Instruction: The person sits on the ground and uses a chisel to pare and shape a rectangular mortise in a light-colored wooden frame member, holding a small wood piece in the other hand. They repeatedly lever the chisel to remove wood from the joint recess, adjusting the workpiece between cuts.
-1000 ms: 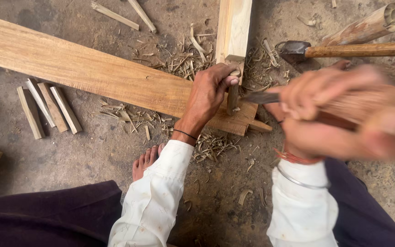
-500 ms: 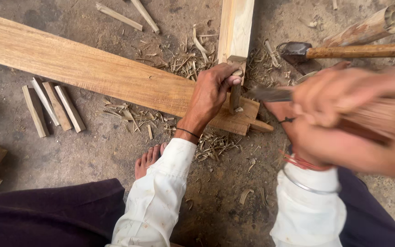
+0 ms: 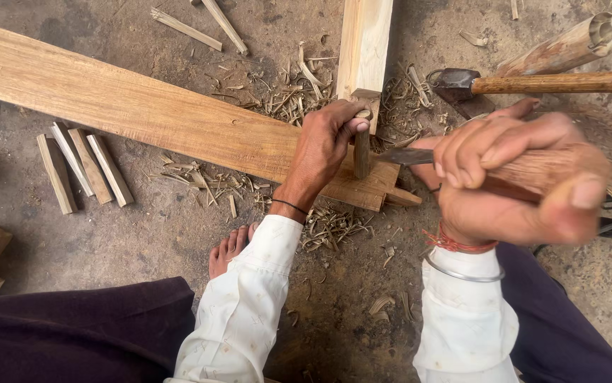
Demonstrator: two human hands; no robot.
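Dirt floor (image 3: 143, 234), left hand (image 3: 323, 145) gripping peg (image 3: 362, 152)

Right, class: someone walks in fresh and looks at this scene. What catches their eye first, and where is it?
The right hand, big and close at right, grips a wooden handle with a metal blade pointing left. At centre the left hand holds a small peg upright on the long plank that crosses the floor. Wood shavings lie scattered around the plank.
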